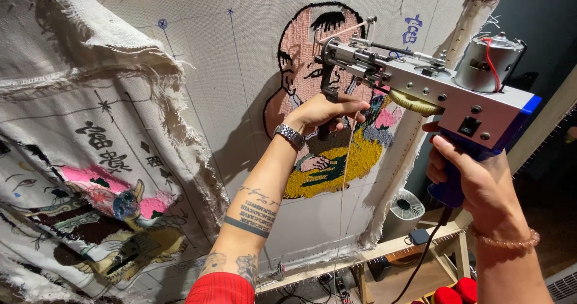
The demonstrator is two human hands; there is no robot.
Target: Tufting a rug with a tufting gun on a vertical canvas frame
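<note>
Your right hand (475, 175) is closed around the blue grip of the tufting gun (421, 78). Your left hand (327, 113) wraps its black front handle, the needle end against the stretched backing cloth (240, 69) near its top edge, on the half-tufted figure (327, 159).

No packages, labels, signs or screens visible; only hand-drawn marks on stretched cloth (228, 99).
</note>
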